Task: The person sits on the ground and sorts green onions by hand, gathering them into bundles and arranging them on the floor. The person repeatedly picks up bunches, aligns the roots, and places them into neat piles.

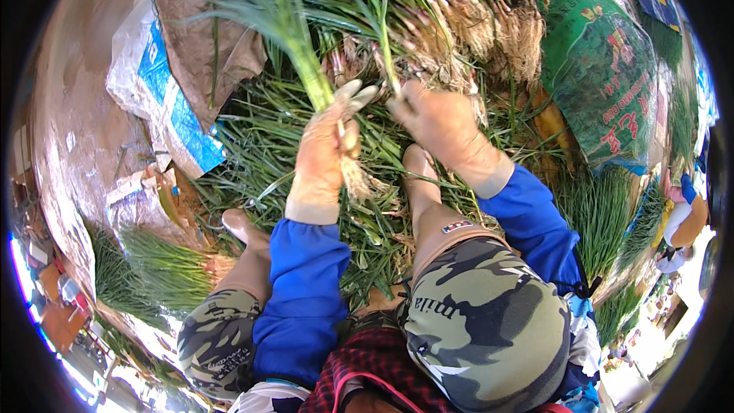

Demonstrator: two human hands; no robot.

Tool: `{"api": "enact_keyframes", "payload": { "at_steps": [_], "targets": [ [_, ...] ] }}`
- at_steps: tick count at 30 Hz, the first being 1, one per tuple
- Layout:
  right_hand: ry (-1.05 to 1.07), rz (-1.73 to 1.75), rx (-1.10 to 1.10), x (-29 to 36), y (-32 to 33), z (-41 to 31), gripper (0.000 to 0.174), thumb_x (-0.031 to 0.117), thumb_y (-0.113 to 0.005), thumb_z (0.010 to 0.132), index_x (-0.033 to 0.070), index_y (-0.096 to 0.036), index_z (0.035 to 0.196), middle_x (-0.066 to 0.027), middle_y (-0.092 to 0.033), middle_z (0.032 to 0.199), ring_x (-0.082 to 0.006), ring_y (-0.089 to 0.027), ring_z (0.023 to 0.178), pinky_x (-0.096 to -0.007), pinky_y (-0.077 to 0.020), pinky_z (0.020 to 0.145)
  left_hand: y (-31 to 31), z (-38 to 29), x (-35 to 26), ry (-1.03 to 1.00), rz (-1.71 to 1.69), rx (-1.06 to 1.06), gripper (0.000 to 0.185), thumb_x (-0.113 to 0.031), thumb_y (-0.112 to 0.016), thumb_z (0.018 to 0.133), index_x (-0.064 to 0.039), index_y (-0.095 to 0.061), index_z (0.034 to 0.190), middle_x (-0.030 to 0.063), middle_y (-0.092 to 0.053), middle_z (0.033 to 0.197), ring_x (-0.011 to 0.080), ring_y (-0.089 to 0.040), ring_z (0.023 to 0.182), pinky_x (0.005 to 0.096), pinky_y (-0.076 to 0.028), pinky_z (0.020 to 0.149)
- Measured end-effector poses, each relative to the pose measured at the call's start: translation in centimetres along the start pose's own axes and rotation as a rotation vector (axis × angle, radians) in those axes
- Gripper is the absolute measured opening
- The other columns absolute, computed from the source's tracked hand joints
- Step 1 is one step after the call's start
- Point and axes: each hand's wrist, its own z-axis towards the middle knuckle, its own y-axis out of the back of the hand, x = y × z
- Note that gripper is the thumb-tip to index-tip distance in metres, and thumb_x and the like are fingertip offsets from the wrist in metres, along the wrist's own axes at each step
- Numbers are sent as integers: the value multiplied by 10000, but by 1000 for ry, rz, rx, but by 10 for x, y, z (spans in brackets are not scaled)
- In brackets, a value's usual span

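Observation:
My left hand (pixel 318 155), in a pale glove, is closed around a bunch of green onions (pixel 304 60). Its leaves fan out toward the upper left, and roots (pixel 358 178) hang below the fingers. My right hand (pixel 444 123), also gloved and slightly blurred, pinches a single green onion (pixel 385 40) near its base, just right of the bunch. Beyond both hands lies a heap of untidy green onions (pixel 453 17) with reddish stems and long roots. Loose leaves (pixel 258 120) cover the ground under my hands and between my boots.
A brown sack (pixel 186 28) and white-and-blue plastic sheeting (pixel 157 69) lie at the left. To the right is a printed green bag (pixel 602 80). Bundled onions rest at lower left (pixel 166 269) and right (pixel 593 218). My rubber boots (pixel 421 169) flank the leaf litter. Another person (pixel 685 212) is at far right.

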Motion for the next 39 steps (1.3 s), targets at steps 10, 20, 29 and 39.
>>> {"api": "enact_keyframes", "payload": {
  "at_steps": [10,20,29,39],
  "targets": [
    [-473,1049,265,13,3,26,364,331,-581,886,58,-597,1126,-63,-637,795,-68,-549,693,-233,-460,621,10,0,3,100,15,-45,236,-231,-537,917,-29,-618,1010,63,-649,763,56,-499,451,179,-379,381],
    [169,344,-122,-2,-58,25,177,246,-554,872,84,-509,818,-163,-544,666,-382,-553,613,-417,-456,521,12,-2,0,133,196,-146,227,-232,-569,902,-25,-616,823,5,-557,576,58,-422,357,179,-309,313],
    [-125,-112,-230,-78,-41,23,208,254,-557,870,76,-500,963,-148,-577,589,-339,-590,532,-430,-456,473,20,-6,-5,54,-186,150,397,-101,-513,897,28,-453,1268,143,-657,918,163,-637,742,291,-543,715],
    [447,-75,881,-10,-71,-26,263,172,-531,784,53,-617,1002,-117,-623,653,-264,-636,624,-393,-511,530,21,-19,-32,-89,-350,536,191,-60,-607,772,-30,-504,929,71,-529,748,114,-491,431,293,-506,650]
  ]
}}
